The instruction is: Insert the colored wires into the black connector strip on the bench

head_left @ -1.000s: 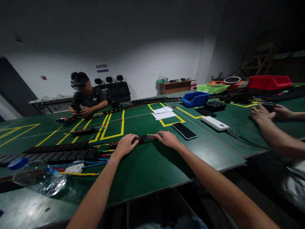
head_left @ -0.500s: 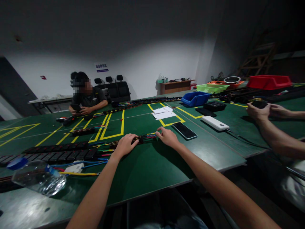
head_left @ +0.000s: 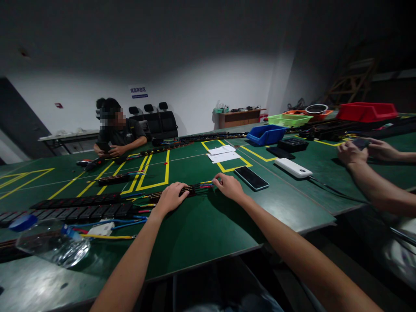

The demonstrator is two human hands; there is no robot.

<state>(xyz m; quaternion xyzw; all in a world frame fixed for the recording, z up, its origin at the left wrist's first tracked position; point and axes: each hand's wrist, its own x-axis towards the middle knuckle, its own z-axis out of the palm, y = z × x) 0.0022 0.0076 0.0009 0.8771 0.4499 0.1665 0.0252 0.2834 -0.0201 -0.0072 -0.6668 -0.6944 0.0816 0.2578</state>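
My left hand [head_left: 170, 198] rests over a dark wire harness [head_left: 196, 188] on the green table, its fingers curled onto it and partly hidden. At the harness's right end, coloured wire ends [head_left: 206, 185] stick out. My right hand [head_left: 229, 186] is closed in a pinch at these wire ends. To the right of that hand lies a phone [head_left: 251, 178] with a dark screen. Rows of black plastic blocks [head_left: 84, 213] with blue, red and yellow cables extend left of my left hand.
A clear plastic bottle [head_left: 53, 242] lies at the front left. White papers [head_left: 223, 157], a white power bank [head_left: 293, 168] with a cable and a blue bin [head_left: 265, 134] are farther back. A co-worker's hands [head_left: 354, 151] hold a phone at right. Another person [head_left: 118, 132] sits across the table.
My two hands stay in place on the harness. The co-worker at right has tilted the phone in their hands, so its face now shows more.
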